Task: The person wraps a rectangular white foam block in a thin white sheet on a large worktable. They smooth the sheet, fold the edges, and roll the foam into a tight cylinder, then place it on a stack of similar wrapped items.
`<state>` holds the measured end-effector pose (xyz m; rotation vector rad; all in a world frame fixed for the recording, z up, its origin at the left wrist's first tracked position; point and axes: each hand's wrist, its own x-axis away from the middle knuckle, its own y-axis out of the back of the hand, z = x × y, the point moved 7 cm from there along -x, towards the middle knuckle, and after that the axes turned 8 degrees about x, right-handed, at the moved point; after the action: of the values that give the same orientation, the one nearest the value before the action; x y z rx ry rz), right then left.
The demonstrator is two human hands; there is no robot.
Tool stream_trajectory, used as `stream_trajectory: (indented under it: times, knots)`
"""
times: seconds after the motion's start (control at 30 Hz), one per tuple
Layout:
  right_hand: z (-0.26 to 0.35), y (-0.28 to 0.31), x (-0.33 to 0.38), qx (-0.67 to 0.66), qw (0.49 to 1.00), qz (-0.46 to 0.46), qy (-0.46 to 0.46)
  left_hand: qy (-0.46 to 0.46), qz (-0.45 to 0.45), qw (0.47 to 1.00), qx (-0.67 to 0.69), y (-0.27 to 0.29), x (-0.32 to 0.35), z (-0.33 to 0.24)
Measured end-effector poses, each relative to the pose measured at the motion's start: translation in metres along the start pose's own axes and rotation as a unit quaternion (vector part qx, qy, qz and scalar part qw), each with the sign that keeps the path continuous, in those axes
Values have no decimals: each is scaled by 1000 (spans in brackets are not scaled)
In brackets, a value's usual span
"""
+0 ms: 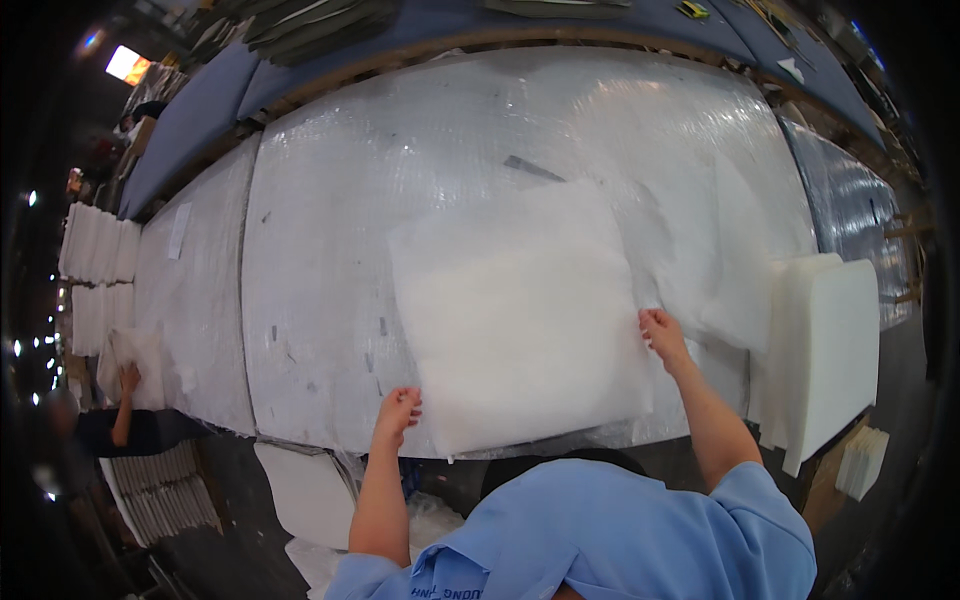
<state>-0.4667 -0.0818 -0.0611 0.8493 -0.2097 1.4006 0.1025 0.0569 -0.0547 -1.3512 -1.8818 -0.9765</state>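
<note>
A square white sheet of soft padding (530,330) lies flat on the plastic-covered table (330,230) in front of me. My left hand (399,414) is closed at its near left edge, fingertips curled in. On the opposite side, my right hand (658,335) pinches the right edge a little farther up. A thinner, see-through white layer (500,215) shows along the far end of the padding. To the right of my right hand, a loose white sheet (715,260) lies rumpled on the table.
White rounded-corner panels (830,350) stand stacked at the right. A dark strip (533,168) lies beyond the padding. Blue-topped tables (420,25) line the far side. At the left, another person (125,425) works beside folded white stacks (100,245).
</note>
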Motion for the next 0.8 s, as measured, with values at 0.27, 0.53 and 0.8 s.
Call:
stream_trajectory:
  times: [0.27,0.53,0.8]
  knots:
    - [150,-26,-124,64,997,-25,32,-105,-36,988,105,-8,-110,-166]
    - [214,-66,-185,101,989,-57,90,-68,12,988,137,-36,-174,-230]
    - [215,-25,-96,-67,985,12,156,-181,144,944,235,-37,-53,-245]
